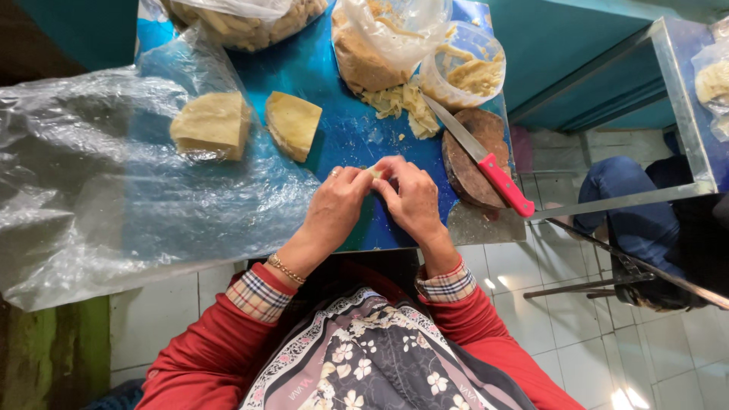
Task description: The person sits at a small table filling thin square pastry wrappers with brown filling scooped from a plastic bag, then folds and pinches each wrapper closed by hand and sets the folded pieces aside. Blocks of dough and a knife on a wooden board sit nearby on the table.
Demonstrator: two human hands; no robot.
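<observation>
Dough piece (375, 173): a small pale scrap, sitting between the fingertips of both hands, just above the near part of the blue worktop (342, 137).
Left hand (335, 206): fingers are curling in and pinching the dough piece from the left; a ring and a gold bracelet are showing.
Right hand (413, 199): fingers are bending together and pinching the same piece from the right, touching the left fingertips.
Sleeves: red with checked cuffs, coming in from the near edge.
Knife (480, 158): red handle, long blade, lying slantwise just right of the hands, resting on a round wooden board (472, 137).
Pale blocks: two yellowish wedges (292, 124) and (212, 125) are lying far left of the hands, one under the clear plastic sheet (91, 182).
Shreds (402, 102): a pale heap is lying far of the hands, beside the blade tip.
Tub (465, 68): a clear round container of strips, standing at the far right.
Bags (380, 38): clear plastic bags with pale contents are sitting along the far edge.
</observation>
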